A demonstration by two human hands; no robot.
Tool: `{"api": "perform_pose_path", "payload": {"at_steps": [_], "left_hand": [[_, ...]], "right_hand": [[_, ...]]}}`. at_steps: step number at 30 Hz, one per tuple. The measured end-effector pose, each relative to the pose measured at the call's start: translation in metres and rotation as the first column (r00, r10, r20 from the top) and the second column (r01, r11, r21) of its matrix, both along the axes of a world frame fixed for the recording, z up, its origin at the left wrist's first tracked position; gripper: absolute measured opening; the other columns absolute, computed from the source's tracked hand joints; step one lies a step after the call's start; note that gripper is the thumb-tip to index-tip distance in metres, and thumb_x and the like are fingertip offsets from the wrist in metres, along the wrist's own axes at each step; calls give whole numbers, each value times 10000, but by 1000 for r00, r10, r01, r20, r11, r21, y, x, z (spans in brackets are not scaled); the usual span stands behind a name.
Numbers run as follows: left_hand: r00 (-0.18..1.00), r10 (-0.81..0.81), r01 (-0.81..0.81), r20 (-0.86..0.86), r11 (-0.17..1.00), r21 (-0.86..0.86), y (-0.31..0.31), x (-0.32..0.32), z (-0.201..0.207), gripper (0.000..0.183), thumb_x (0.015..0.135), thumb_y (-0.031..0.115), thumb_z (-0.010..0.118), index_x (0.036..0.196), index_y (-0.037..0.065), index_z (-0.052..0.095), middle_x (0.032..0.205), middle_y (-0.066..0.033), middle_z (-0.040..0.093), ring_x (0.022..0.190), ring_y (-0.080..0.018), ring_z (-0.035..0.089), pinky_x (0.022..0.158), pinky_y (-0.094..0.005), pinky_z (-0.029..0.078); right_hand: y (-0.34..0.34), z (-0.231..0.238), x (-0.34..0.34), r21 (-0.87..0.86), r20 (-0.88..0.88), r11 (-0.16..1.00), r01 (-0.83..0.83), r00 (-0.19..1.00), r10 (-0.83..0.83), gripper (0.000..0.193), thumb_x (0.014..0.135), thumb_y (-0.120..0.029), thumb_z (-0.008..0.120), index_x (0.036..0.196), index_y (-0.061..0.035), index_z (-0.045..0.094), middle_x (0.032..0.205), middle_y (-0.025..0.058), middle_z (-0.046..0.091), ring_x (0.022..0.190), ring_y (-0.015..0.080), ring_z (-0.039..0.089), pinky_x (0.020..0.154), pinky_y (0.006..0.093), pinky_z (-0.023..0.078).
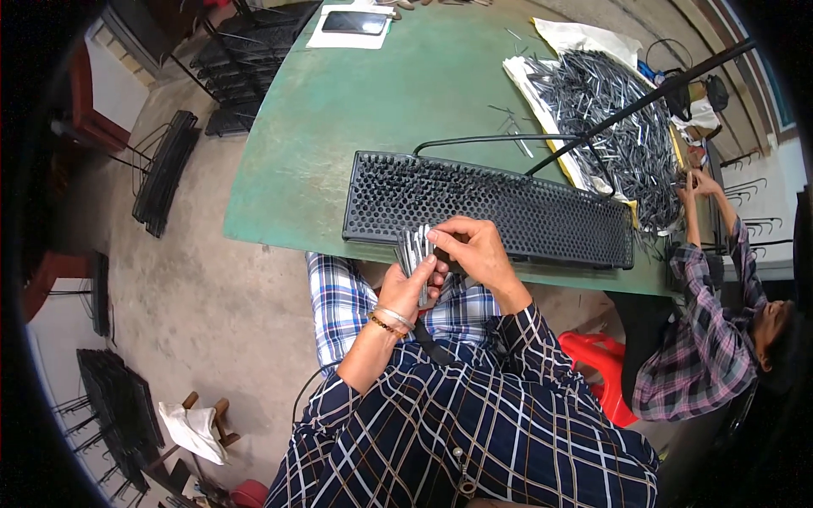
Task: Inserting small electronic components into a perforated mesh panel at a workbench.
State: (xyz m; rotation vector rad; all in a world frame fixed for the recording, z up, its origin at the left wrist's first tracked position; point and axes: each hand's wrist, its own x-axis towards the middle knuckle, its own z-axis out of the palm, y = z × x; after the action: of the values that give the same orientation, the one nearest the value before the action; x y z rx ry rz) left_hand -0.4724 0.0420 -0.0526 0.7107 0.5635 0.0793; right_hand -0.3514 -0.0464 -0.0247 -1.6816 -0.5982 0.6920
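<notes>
My left hand (402, 292) is closed round a bundle of thin grey and black sticks (413, 251), their upper ends fanned out. At the top of that bundle, the thumb and fingertips of my right hand (476, 251) pinch one or more of the stick ends; exactly how many is hidden. Both hands are close together above my lap, at the near edge of a long black tray (491, 206) full of small round holes. Its left and back holes look darker and filled. What the sticks are for cannot be made out.
The tray lies on a green table (322, 110), its black rod (652, 97) rising toward the upper right. A heap of similar sticks (601, 110) covers a white sack. A phone (354, 23) lies at the far edge. On the right, a co-worker (703, 330) sits beside a red stool (600, 372).
</notes>
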Motion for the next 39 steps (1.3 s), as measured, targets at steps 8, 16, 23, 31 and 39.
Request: {"api": "perform_pose_path", "payload": {"at_steps": [8,16,23,31,39], "left_hand": [[999,32,-31,-4,999,38,-2,1,-1,203,930,198,535,942,10,610,819,-54,635,646,-82,561,508,-195,449],[999,27,-23,-40,995,98,-6,2,-5,240,935,226,528,953,2,612,839,-60,651,628,-72,564,466,-192,455],[998,36,-35,-50,999,17,-7,4,-5,248,942,242,516,952,11,607,836,-64,655,583,-73,555,438,-183,437],[992,24,-20,-126,999,34,-10,7,-5,208,938,228,519,995,31,556,856,-97,656,604,-92,567,456,-197,444],[986,-74,84,-149,994,63,-6,7,-1,201,931,145,507,1010,-32,560,909,-129,662,689,-117,599,534,-218,491]], "right_hand": [[0,4,1,-37,-89,998,50,995,-53,179,819,-153,693,863,21,690,643,16,618,510,43,496,451,191,384],[-3,3,3,-25,-45,999,28,999,-29,204,809,-166,705,883,24,688,653,16,623,513,39,498,448,186,387],[-6,-1,3,5,-16,999,43,999,-43,198,815,-155,698,896,25,687,669,17,629,524,38,495,448,188,382],[4,27,18,150,235,939,311,911,-339,164,841,-117,655,947,5,680,773,23,655,543,38,517,461,178,407],[24,-9,36,221,521,954,202,802,-291,126,814,-70,661,912,8,679,807,78,654,611,95,579,506,216,457]]}}
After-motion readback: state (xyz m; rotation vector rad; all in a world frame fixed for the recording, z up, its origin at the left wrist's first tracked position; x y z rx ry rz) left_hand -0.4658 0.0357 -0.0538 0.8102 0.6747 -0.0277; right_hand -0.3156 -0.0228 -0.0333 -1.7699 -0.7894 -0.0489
